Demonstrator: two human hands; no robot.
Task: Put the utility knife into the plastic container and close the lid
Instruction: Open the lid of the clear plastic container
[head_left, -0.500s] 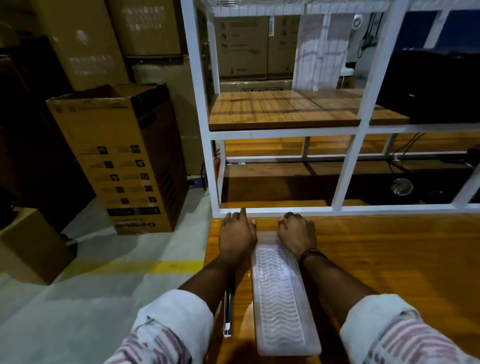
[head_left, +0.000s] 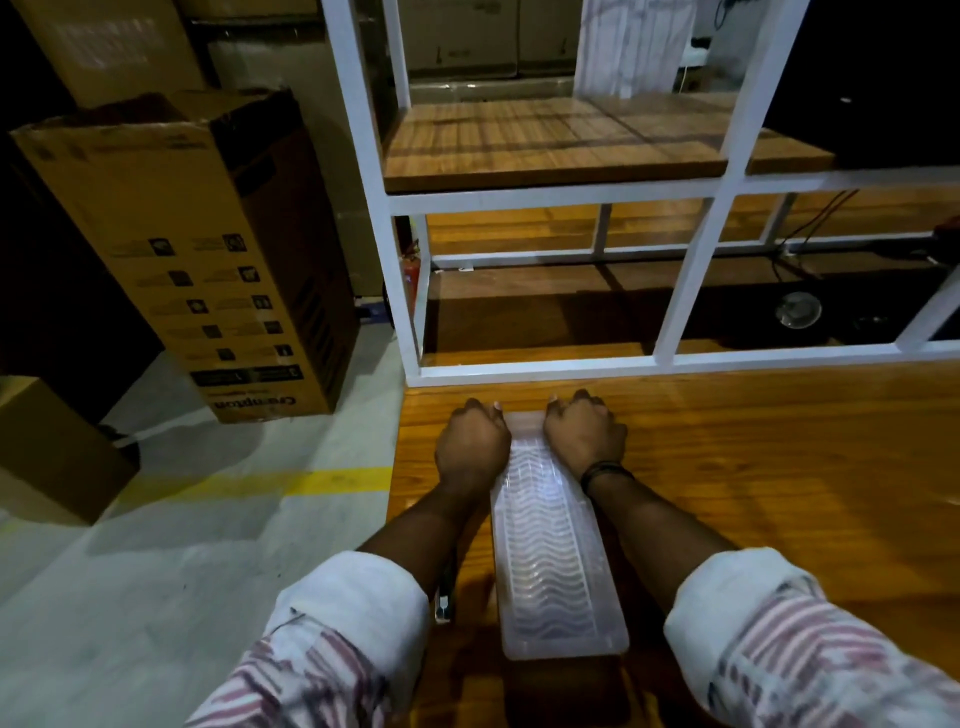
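A long, clear plastic container with a wavy ribbed lid lies lengthwise on the wooden table, its lid down. My left hand grips the container's far left corner, fingers curled over the edge. My right hand grips the far right corner the same way. The utility knife lies on the table to the left of the container, mostly hidden under my left forearm; only a dark body and a metal end show.
A white metal shelf frame with wooden boards stands just beyond the container. The table's left edge runs close to my left arm. On the floor to the left stand cardboard boxes and a yellow floor line.
Both hands have curled tighter onto the container's far corners. The view has tilted down slightly. The container and knife stay where they were.
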